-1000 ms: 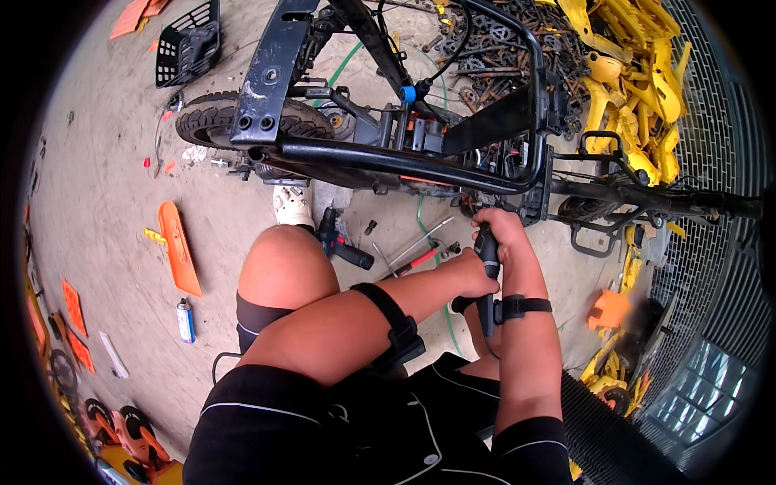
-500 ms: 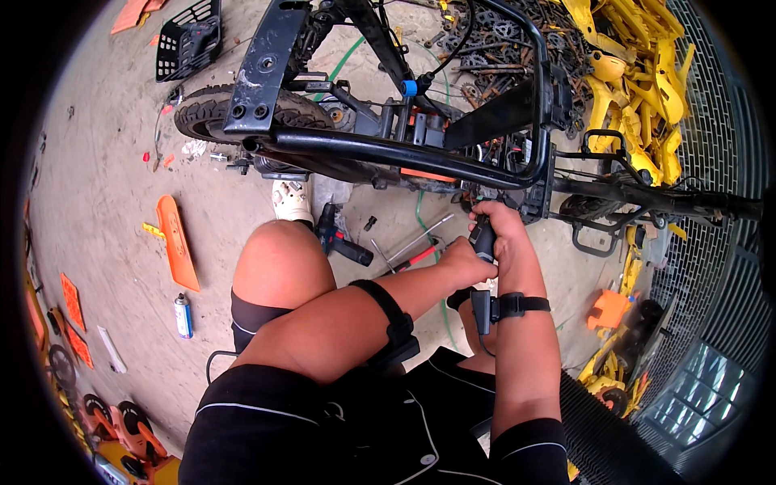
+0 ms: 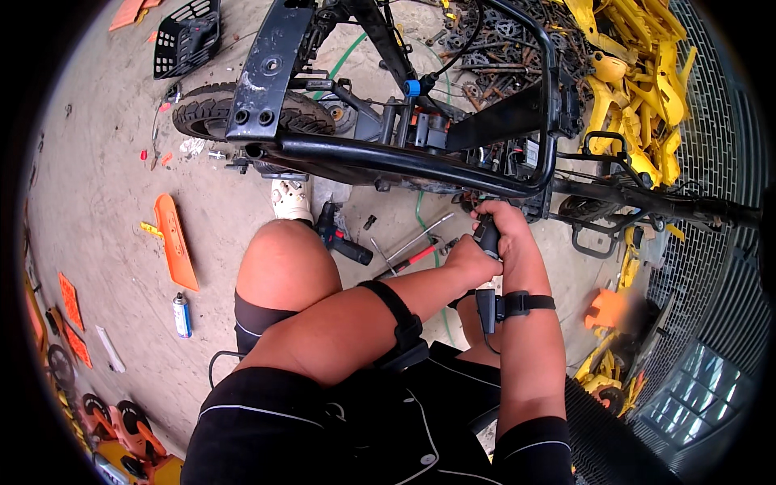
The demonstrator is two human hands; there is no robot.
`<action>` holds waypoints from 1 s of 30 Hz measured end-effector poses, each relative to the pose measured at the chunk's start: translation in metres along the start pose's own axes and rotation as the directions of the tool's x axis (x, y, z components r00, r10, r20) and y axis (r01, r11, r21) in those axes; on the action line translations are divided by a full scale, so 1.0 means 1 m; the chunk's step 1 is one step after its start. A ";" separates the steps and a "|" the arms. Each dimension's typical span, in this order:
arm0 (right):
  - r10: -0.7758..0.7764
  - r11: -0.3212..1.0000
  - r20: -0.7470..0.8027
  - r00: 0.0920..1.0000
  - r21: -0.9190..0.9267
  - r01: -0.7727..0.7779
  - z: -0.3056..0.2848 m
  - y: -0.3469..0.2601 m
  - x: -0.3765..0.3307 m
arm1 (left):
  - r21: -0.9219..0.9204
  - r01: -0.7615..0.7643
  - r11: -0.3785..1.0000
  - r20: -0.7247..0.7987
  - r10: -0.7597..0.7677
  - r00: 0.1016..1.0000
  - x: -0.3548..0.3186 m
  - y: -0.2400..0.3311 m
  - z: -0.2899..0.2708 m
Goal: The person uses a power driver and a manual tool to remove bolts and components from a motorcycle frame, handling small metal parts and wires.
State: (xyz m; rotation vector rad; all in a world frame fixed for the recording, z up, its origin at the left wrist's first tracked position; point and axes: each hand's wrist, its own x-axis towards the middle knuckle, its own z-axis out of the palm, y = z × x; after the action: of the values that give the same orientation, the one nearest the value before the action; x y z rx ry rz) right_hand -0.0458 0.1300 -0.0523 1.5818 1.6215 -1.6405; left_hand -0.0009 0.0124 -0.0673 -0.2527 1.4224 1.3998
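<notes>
Black handheld tool (image 3: pixel 487 235) — fingers of left hand (image 3: pixel 471 260) and right hand (image 3: pixel 511 225) wrapped round it, near the black frame (image 3: pixel 404 162).

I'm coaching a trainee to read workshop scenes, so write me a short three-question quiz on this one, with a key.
1. True or false: the left hand and the right hand are both on the black handheld tool.
2. Which lies nearer the cordless drill on the floor? A) the spray can B) the red-handled tool
3. Fill in: the heaped plastic panels at the upper right are mostly ____ in colour.

Key: 1. True. 2. B. 3. Yellow.
</notes>
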 end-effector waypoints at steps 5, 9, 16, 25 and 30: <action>-0.016 1.000 0.010 1.000 0.004 0.016 0.000 -0.001 -0.001 | 0.009 0.054 0.998 0.096 -0.055 0.994 -0.003 0.007 -0.005; -0.039 0.999 0.023 0.999 0.002 0.039 0.000 -0.001 0.002 | 0.004 0.078 0.997 0.111 -0.078 0.991 -0.005 0.010 -0.007; -0.049 0.999 0.023 0.999 0.010 0.049 0.000 0.000 0.004 | 0.000 0.070 0.998 0.111 -0.070 0.991 -0.001 0.006 -0.005; -0.039 0.998 -0.006 0.999 0.041 0.039 0.002 0.002 0.004 | 0.030 0.065 0.997 0.116 -0.068 0.991 -0.001 0.006 -0.008; -0.036 0.999 0.009 0.999 0.035 0.035 0.004 -0.001 0.002 | 0.002 -0.013 1.000 -0.019 0.013 1.000 0.005 -0.003 0.000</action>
State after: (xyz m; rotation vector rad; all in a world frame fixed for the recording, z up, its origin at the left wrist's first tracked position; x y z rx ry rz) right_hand -0.0490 0.1277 -0.0547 1.5673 1.6336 -1.7007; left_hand -0.0007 0.0142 -0.0731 -0.2563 1.4440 1.4099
